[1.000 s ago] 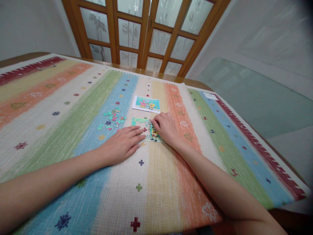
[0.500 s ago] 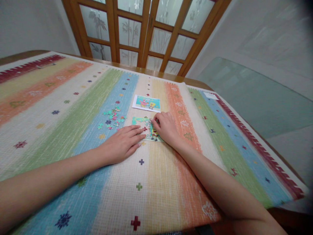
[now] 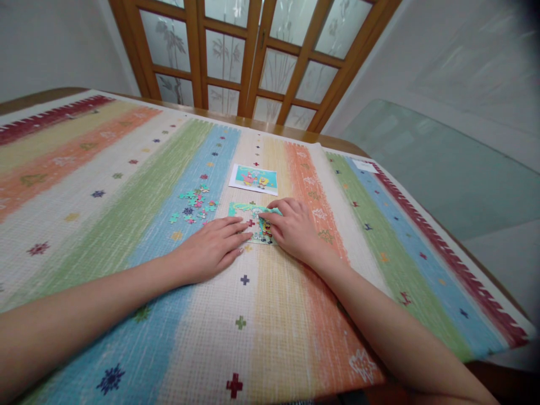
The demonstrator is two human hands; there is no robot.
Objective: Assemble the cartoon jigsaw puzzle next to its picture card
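A small, partly built jigsaw puzzle (image 3: 244,209) lies on the striped tablecloth (image 3: 126,236). My left hand (image 3: 211,247) rests flat beside its left edge, fingers stretched out and touching the puzzle's lower left. My right hand (image 3: 293,228) lies over the puzzle's right part, fingers curled, their tips pressing on the pieces near its middle. I cannot see if a piece is under them. Loose puzzle pieces (image 3: 194,203) lie scattered to the left, on the blue stripe. A picture card (image 3: 253,179) showing the finished image lies just beyond the puzzle.
The table's wooden edge (image 3: 270,126) runs along the far side, before a wooden door with frosted panes (image 3: 248,56). A glass sheet (image 3: 442,169) leans at the right. A white label (image 3: 363,166) sits at the cloth's far right.
My right hand has slid a little forward and left over the puzzle, fingers spreading along its top. My left hand has stayed put.
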